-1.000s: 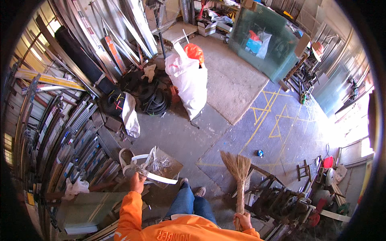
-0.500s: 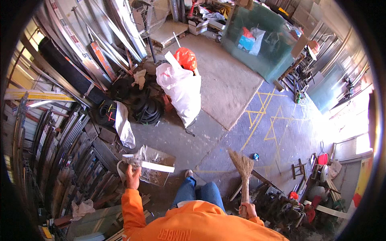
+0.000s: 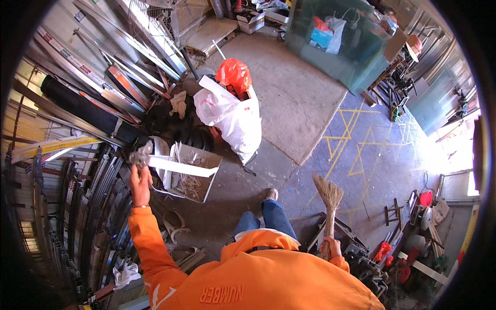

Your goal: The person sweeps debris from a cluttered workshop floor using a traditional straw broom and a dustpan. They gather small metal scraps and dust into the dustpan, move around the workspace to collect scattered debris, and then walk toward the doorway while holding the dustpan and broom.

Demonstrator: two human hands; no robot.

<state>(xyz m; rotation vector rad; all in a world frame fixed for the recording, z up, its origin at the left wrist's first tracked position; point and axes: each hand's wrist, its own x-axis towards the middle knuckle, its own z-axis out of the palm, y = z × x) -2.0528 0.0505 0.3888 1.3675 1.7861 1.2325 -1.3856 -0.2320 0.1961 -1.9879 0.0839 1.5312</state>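
Note:
In my right hand (image 3: 330, 249), low on the right, is the bound handle of a short straw broom (image 3: 329, 199), bristles upward. Reaching out at the left, my left hand (image 3: 139, 183) is closed at the near side of a grey crumpled lump; its exact grip is partly hidden. From that lump a flat white strip (image 3: 183, 166) sticks out to the right over an open, shallow box (image 3: 211, 182). Thin pale scraps (image 3: 188, 185) lie inside the box, which appears carried by the left hand. Beyond it stands a full white sack (image 3: 243, 126) with a red bag (image 3: 234, 76) on top.
Racks of metal profiles (image 3: 93, 206) line the left side. A beige mat (image 3: 289, 93) covers the floor ahead, beside blue floor with yellow star lines (image 3: 341, 139). Glass sheets (image 3: 330, 57) lean at the back. Scrap and tools (image 3: 408, 248) crowd the right.
My left hand has moved forward and left, and the box with the scraps has moved forward with it. The broom has shifted slightly right and forward in my right hand. One foot has stepped ahead.

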